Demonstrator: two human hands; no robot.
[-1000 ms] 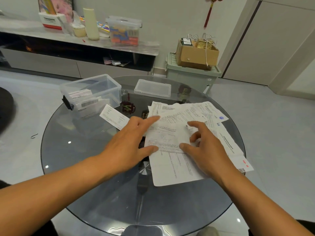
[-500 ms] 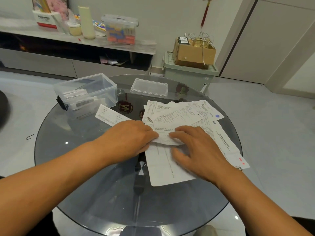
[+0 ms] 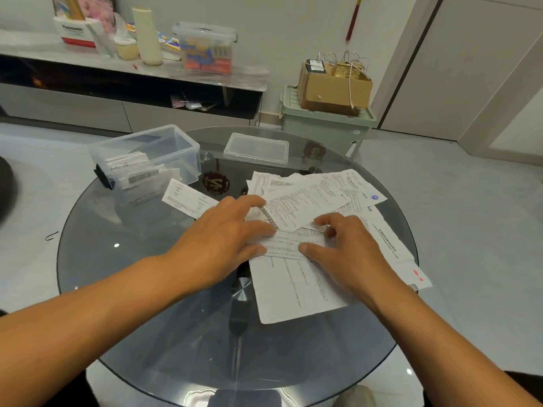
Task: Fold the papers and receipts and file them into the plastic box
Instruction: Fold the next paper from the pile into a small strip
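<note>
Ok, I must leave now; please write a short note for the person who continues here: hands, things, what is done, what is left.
Left hand and right hand: both press flat on a folded slip on top of the paper pile.
Box: open, at the table's far left, some folded papers inside. Its lid lies apart, behind the pile.
One receipt lies alone near the box.
Done: a few papers filed.
Left: finish this fold, file it, then the pile and the receipt.

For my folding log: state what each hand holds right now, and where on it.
Neither grips anything. Left hand and right hand press the folded receipt flat: left on its left end, right on its right end.
</note>
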